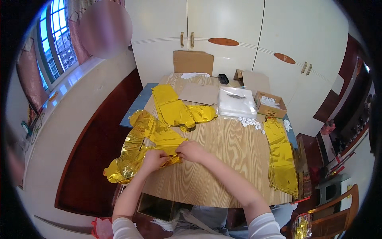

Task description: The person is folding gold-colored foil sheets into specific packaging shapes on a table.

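Gold foil partly hidden under the fingers, purplish disc blurred, wooden chair cut off below

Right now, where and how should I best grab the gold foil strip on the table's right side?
Likely best with your right hand, pinching the near end of the gold foil strip from your side of the table: it lies flat and lengthwise, its near end by the rim, its far end close to the small open cardboard box.
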Demonstrator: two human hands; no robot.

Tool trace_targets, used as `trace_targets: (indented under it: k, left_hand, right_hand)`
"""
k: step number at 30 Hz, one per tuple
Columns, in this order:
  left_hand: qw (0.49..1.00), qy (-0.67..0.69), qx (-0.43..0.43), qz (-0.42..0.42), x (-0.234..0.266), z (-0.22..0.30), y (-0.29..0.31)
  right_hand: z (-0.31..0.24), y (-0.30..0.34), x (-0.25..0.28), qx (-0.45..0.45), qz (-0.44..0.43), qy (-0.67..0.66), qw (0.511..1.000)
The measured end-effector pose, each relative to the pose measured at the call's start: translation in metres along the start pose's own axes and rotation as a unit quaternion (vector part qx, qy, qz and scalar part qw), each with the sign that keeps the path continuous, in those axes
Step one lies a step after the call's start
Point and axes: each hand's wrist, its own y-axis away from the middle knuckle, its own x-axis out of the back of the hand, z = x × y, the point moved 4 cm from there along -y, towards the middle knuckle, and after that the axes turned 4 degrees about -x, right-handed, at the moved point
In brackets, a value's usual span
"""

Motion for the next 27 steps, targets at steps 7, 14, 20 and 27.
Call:
trace_targets:
  k: [7,14,20,27]
  left_hand:
    - [0.985,0.157,0.074,0.007,-0.007,-0.025,-0.004]
    - [0.962,0.246,0.117,-0.002,-0.003,-0.019,-0.006]
    - [0.933,0.297,0.201,-0.020,0.003,-0.015,-0.005]
    - [0.996,0.069,0.013,0.061,-0.007,-0.012,-0.007]
  right_hand:
    - [-0.012,0.008,0.012,0.040,0.247,-0.003,0.968]
    - [-0.012,0.020,-0.001,0.036,0.226,0.003,0.974]
    - [-0.012,0.029,-0.002,0.040,0.224,0.019,0.974]
    - [-0.013,0.040,-0.017,0.075,0.225,0.021,0.971]
